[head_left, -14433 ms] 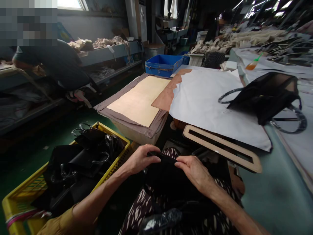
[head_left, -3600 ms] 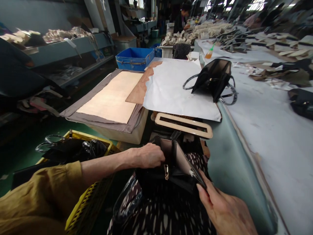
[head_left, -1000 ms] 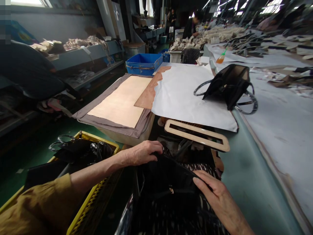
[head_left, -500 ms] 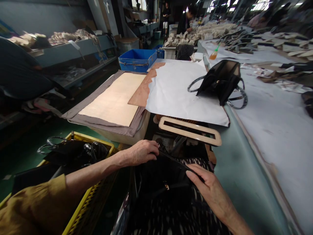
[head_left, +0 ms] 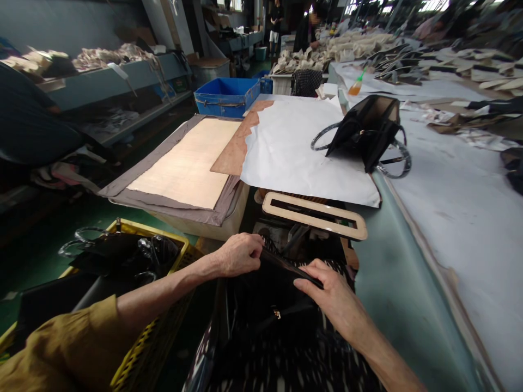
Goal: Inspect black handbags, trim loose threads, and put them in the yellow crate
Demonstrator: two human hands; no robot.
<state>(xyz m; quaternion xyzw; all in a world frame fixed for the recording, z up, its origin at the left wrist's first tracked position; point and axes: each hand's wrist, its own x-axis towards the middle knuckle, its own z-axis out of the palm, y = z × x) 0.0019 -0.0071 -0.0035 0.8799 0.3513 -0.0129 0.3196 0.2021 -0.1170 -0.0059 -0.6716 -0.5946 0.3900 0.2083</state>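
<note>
A black handbag (head_left: 261,305) with a small gold clasp rests on my lap over black-and-white patterned cloth. My left hand (head_left: 241,254) is closed on the left end of the bag's top edge. Farther right along that edge, my right hand (head_left: 327,288) pinches it between thumb and fingers. The bag's lower part blends into the dark cloth, so its outline is hard to make out. Beyond my hands lies a pale, long oval frame (head_left: 314,216) with a slot through its middle.
A yellow crate (head_left: 149,231) of black bags stands at my left. Another black handbag (head_left: 363,133) with wrapped handles sits on the table by a white sheet (head_left: 298,147). A pale board (head_left: 186,163) covers a bin; behind is a blue bin (head_left: 226,98). People work farther back.
My right hand has slid left and slightly up along the bag's edge, closer to my left hand. My left hand keeps its hold, and the whole view has shifted a little.
</note>
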